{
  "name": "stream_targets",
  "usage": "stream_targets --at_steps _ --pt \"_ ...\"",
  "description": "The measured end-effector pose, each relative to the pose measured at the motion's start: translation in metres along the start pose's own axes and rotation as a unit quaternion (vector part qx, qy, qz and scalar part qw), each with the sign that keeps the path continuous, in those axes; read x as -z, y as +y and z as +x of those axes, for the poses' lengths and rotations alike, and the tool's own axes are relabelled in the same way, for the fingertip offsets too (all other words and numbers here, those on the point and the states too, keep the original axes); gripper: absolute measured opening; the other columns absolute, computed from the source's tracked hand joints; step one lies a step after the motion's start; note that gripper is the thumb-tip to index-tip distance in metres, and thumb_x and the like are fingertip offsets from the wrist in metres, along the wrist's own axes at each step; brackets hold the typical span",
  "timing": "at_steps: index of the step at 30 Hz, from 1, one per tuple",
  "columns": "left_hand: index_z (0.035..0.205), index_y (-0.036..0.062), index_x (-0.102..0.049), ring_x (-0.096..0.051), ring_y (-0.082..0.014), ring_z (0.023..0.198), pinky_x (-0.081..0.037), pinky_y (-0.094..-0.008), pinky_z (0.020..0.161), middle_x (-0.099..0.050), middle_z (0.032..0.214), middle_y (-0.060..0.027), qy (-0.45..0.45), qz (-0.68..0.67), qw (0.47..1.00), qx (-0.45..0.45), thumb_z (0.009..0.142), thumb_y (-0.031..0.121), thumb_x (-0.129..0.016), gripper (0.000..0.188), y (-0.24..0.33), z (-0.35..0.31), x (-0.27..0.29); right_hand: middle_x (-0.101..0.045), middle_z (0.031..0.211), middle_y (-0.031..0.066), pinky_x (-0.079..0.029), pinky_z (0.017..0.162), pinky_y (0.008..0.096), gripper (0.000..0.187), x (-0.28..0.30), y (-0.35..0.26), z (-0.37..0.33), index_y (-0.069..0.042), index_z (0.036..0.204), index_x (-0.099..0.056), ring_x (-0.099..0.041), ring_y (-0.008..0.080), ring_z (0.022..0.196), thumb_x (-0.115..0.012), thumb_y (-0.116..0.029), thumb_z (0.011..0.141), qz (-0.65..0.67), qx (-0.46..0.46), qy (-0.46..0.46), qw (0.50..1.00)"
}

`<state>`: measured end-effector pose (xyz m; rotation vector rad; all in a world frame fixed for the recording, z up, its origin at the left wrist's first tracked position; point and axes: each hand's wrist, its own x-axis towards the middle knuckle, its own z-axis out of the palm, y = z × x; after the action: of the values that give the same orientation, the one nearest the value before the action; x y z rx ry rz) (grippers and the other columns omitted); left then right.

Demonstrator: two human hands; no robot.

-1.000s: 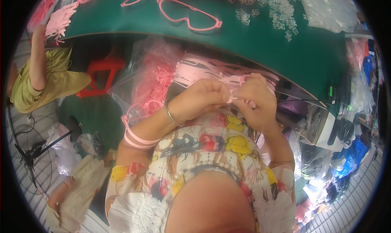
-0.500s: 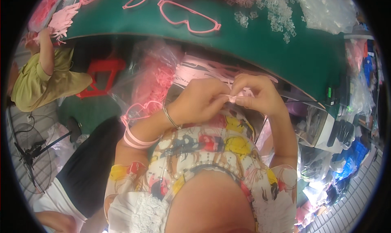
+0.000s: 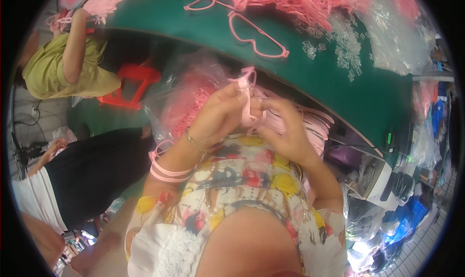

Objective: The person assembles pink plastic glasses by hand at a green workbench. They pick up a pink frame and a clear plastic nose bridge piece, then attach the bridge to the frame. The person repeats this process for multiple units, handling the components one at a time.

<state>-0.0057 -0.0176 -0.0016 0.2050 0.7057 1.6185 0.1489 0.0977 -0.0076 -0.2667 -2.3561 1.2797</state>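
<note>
The left hand (image 3: 217, 113) pinches a pink strap (image 3: 247, 114) in front of the person's chest; the right hand (image 3: 286, 129) curls beside it, its grip unclear. A pink frame (image 3: 254, 45) lies on the green counter (image 3: 358, 110).

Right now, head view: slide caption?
Left hand grips pink strap, right hand close by; pink goggle frame and clear plastic pieces on green tabletop.

A wide fisheye camera on the person's head looks down, from near, at the left hand (image 3: 220, 111) and right hand (image 3: 286, 127).
</note>
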Motion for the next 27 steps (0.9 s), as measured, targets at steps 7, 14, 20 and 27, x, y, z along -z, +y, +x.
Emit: stream_targets --at_steps 7,14,20,27 --pt "0.120 -0.0070 -0.050 -0.059 -0.0253 0.102 -0.048 -0.0353 0.089 -0.056 0.118 -0.0198 -0.012 0.111 0.986 -0.122 0.080 0.011 -0.053 0.044 0.013 0.019 0.067 -0.059 0.082 0.0049 -0.048 0.068 0.0238 0.033 -0.034 -0.017 0.015 0.000 0.123 -0.044 -0.059 0.0096 0.077 -0.047 -0.007 0.091 0.370 -0.251 -0.116 0.887" --pt "0.110 0.0035 -0.063 -0.060 -0.0238 0.099 -0.048 -0.0339 0.084 -0.063 0.107 -0.0136 -0.248 0.446 0.859 -0.036 0.082 0.019 -0.057 0.033 -0.029 0.061 0.061 -0.061 0.089 0.0083 -0.048 0.069 0.0278 0.031 -0.098 -0.042 0.053 -0.003 0.124 -0.045 -0.059 0.0145 0.079 -0.045 -0.013 0.095 0.480 -0.175 -0.262 0.819" --pt "0.098 0.0075 -0.064 -0.062 -0.0289 0.086 -0.049 -0.0384 0.072 -0.062 0.088 -0.0096 -0.295 0.759 0.537 -0.222 0.074 0.011 -0.059 0.025 -0.074 0.083 0.005 -0.059 0.082 0.0133 -0.045 0.065 0.0383 0.017 -0.106 -0.067 0.080 -0.004 0.092 -0.058 -0.058 0.0268 0.070 -0.057 -0.015 0.079 -0.032 0.167 -0.178 0.969" --pt "0.100 0.0095 -0.061 -0.062 -0.0266 0.080 -0.049 -0.0377 0.068 -0.061 0.081 -0.0074 -0.388 0.780 0.460 -0.170 0.070 0.015 -0.063 0.031 -0.086 0.035 -0.011 -0.056 0.100 0.0132 -0.042 0.075 0.0436 0.031 0.002 -0.004 0.101 -0.006 0.100 -0.057 -0.052 0.0323 0.092 -0.059 -0.005 0.069 -0.365 0.120 0.049 0.922"
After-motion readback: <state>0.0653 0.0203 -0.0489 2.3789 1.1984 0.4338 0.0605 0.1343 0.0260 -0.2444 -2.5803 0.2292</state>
